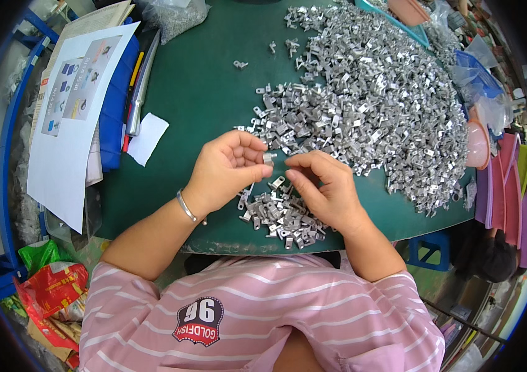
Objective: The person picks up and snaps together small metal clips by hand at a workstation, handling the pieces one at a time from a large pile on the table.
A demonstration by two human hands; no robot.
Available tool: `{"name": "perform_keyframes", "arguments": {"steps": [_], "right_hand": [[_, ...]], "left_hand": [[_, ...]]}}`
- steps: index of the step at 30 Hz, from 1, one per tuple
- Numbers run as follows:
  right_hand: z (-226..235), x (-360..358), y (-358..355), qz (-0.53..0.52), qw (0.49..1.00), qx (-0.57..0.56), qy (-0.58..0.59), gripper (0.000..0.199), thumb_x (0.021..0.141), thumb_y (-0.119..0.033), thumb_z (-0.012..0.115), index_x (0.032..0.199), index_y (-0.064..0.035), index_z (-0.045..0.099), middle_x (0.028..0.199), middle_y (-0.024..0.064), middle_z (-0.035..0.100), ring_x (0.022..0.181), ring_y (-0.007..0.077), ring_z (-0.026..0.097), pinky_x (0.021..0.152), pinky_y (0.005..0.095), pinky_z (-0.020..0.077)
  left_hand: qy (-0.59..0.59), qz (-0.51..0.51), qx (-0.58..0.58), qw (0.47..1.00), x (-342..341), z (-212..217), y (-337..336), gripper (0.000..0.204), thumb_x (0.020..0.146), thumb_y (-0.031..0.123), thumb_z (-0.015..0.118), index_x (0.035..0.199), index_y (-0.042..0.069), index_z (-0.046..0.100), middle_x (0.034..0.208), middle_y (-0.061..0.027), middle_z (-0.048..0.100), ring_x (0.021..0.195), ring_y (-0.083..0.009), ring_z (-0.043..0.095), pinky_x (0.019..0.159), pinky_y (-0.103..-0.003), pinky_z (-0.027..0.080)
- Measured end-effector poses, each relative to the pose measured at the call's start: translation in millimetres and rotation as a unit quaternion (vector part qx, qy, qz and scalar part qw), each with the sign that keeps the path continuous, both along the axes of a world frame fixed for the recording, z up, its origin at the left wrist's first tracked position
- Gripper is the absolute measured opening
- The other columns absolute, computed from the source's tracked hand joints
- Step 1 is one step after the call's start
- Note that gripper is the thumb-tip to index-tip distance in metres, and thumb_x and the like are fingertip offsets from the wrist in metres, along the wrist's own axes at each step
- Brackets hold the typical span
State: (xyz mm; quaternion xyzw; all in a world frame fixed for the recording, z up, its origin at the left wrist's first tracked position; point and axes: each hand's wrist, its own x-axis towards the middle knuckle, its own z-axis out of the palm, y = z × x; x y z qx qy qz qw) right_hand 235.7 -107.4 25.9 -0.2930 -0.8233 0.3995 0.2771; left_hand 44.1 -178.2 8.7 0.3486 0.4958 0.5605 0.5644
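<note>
Between the thumb and fingertips of my left hand (226, 167) is a small silver metal bracket (268, 159). Just to its right, my right hand (328, 186) has curled fingers, with a small gap between thumb and forefinger and nothing visible in it. The bracket and the right fingertips are apart. Below and between both hands lies a small pile of similar metal brackets (288, 217), near the table's front edge and partly covered by the right hand. Beyond the hands, a much larger heap of brackets (375, 93) spreads over the green table (214, 93).
A blue bin (112, 118) with papers (58, 149) over it stands at the left, beside pens (134, 74) and a white paper scrap (148, 137). A plastic bag of parts (179, 18) lies at the far left. A pink bowl (477, 144) sits at the right edge.
</note>
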Motion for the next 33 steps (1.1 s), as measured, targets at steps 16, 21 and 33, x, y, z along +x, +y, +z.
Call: {"name": "perform_keyframes", "arguments": {"steps": [16,21,33], "right_hand": [[78.7,17.5,166.0,-0.137,0.899,-0.275,0.312,0.024,0.09,-0.006,0.059,0.11,0.0073,0.057,0.098,0.0154,0.065,0.09,0.0213,0.066,0.074,0.0284,0.0564],[87.7,30.4,203.7,-0.233,0.857,-0.229,0.399,0.026,0.093,-0.003,0.052,0.116,0.0098,0.051,0.107,0.0185,0.063,0.093,0.0232,0.065,0.079,0.0317,0.0571],[22.2,65.2,35.8,-0.056,0.982,0.129,-0.128,0.006,0.079,-0.005,0.066,0.084,-0.002,0.065,0.078,0.011,0.062,0.067,0.0276,0.062,0.061,0.0356,0.0495]], "left_hand": [[0.031,-0.03,0.027,0.999,1.9,-6.3,-2.8,0.015,0.084,-0.003,0.065,0.097,-0.003,0.057,0.089,-0.0102,0.065,0.077,-0.0139,0.065,0.066,-0.023,0.054],[0.057,-0.012,0.029,0.998,0.0,-2.9,-3.0,0.013,0.084,-0.002,0.065,0.095,-0.002,0.058,0.083,-0.0064,0.063,0.07,-0.0102,0.062,0.061,-0.021,0.051],[0.234,-0.034,0.089,0.967,-1.2,-3.4,-9.5,0.007,0.086,0.0,0.062,0.092,-0.002,0.063,0.089,-0.0045,0.065,0.079,-0.0081,0.06,0.067,-0.02,0.049]]}}
